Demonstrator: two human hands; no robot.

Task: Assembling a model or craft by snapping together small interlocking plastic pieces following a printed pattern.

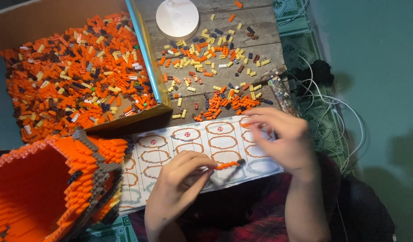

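Hands joining a short strip of tiny orange bricks over the instruction sheet.

The left hand (182,177) pinched the brick strip (228,165); the right hand (280,136), blurred, hovered curled just beside it above the sheet (188,148). A large orange model (54,183) stood half built at the sheet's left edge; a box (81,71) of loose bricks remained.

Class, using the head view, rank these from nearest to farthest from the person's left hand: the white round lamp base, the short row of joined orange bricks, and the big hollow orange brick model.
1. Row of joined orange bricks: at the left hand's fingertips, over the instruction sheet.
2. Big hollow orange brick model: to its left, at the lower left corner.
3. White round lamp base: far up, at the top edge.
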